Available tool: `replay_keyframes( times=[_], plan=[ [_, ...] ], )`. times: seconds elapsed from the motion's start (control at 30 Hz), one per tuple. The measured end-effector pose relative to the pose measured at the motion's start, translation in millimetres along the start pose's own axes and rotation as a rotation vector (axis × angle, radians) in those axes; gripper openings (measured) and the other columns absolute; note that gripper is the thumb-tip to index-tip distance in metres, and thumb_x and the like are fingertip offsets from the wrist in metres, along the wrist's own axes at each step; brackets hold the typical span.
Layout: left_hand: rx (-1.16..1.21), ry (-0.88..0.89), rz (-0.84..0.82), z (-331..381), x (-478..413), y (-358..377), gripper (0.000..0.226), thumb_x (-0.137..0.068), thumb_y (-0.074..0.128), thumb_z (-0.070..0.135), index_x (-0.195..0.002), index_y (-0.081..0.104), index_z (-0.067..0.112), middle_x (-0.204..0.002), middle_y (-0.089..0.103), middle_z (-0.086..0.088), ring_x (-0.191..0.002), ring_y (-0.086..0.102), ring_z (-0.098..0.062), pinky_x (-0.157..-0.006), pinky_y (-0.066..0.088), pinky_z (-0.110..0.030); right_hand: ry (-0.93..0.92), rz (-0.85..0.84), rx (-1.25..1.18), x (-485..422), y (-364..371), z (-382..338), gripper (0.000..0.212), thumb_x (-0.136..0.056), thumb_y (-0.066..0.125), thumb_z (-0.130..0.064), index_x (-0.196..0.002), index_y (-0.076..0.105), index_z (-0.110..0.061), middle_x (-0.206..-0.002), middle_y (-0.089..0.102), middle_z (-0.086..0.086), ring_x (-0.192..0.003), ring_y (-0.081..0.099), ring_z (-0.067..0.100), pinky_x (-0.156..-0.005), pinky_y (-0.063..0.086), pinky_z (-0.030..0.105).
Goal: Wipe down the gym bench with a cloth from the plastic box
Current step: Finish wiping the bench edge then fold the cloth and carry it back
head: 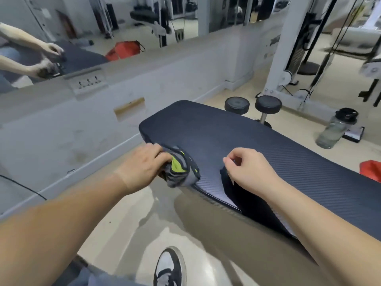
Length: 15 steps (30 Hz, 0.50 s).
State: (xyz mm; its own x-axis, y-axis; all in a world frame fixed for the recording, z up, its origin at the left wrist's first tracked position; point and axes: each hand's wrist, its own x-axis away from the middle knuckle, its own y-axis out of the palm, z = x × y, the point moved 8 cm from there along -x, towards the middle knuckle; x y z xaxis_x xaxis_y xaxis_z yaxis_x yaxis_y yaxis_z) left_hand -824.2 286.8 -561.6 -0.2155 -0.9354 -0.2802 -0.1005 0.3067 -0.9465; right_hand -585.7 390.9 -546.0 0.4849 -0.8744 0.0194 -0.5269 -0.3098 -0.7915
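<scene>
Two hands reach out in front of us over the near edge of the gym bench, a dark padded worktop with a fine woven texture. Our left hand is clenched around a bunched grey cloth with yellow-green patches; the cloth spills out to the right of that hand and rests on the bench's near edge. Its fingers are buried in the folds, so we cannot see them. Our right hand is curled, thumb and fingertips pinched together on a dark piece of fabric just below it; that fabric blends into the bench surface, and we cannot tell whether it belongs to the same cloth. Between the two hands the worktop lies bare.

Beyond the right hand, past the far side of the bench, two dumbbell ends stand on the floor, and farther right a clear water bottle with a dark lid sits blurred. A red object is cut off by the right edge of view. Below both hands, a sneaker shows at the bottom edge, partly cropped. Up to the left of the left hand, a wall mirror reflects our arms, softly out of focus.
</scene>
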Motion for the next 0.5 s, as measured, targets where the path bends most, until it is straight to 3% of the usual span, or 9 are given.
replay_keyframes(
  times=[0.13, 0.27, 0.33, 0.4, 0.5],
  plan=[
    [0.196, -0.538, -0.014, -77, 11, 21, 0.02, -0.095, 0.054, 0.026, -0.114, 0.048, 0.026, -0.108, 0.055, -0.009, -0.099, 0.055, -0.037, -0.083, 0.048, -0.046, -0.061, -0.008, 0.043, -28, 23, -34, 0.023, -0.095, 0.054, -0.04, -0.074, 0.058, -0.03, -0.079, 0.068, -0.008, -0.08, 0.064, 0.015, -0.076, 0.057, 0.041],
    [0.816, -1.075, -0.019, -73, 14, 52, 0.024, -0.083, 0.044, 0.029, -0.106, 0.039, 0.029, -0.119, 0.051, -0.007, -0.111, 0.051, -0.033, -0.099, 0.045, -0.049, -0.095, -0.014, 0.098, -68, 41, -68, 0.018, -0.094, 0.054, -0.04, -0.082, 0.061, -0.03, -0.089, 0.065, -0.007, -0.085, 0.063, 0.016, -0.079, 0.057, 0.042],
    [1.041, -1.299, 0.062, -66, 11, 55, 0.038, -0.077, 0.044, 0.05, -0.107, 0.041, 0.026, -0.121, 0.051, -0.006, -0.111, 0.053, -0.034, -0.101, 0.046, -0.051, -0.106, -0.04, 0.132, -86, 53, -86, 0.016, -0.094, 0.053, -0.04, -0.085, 0.062, -0.029, -0.091, 0.064, -0.007, -0.087, 0.063, 0.019, -0.08, 0.058, 0.042],
    [1.084, -1.389, 0.079, -61, 9, 60, 0.055, -0.072, 0.047, 0.066, -0.107, 0.037, 0.025, -0.123, 0.046, -0.006, -0.112, 0.052, -0.036, -0.099, 0.048, -0.055, -0.121, -0.07, 0.182, -98, 68, -100, 0.015, -0.094, 0.053, -0.04, -0.091, 0.062, -0.029, -0.098, 0.063, -0.004, -0.094, 0.063, 0.023, -0.082, 0.057, 0.043],
    [0.894, -1.327, 0.072, -66, 5, 68, 0.042, -0.087, 0.054, 0.055, -0.105, 0.028, 0.026, -0.131, 0.04, -0.011, -0.12, 0.047, -0.04, -0.102, 0.044, -0.052, -0.156, -0.092, 0.319, -115, 88, -113, 0.024, -0.097, 0.052, -0.042, -0.11, 0.065, -0.027, -0.112, 0.058, 0.0, -0.111, 0.056, 0.025, -0.085, 0.054, 0.041]
  ],
)
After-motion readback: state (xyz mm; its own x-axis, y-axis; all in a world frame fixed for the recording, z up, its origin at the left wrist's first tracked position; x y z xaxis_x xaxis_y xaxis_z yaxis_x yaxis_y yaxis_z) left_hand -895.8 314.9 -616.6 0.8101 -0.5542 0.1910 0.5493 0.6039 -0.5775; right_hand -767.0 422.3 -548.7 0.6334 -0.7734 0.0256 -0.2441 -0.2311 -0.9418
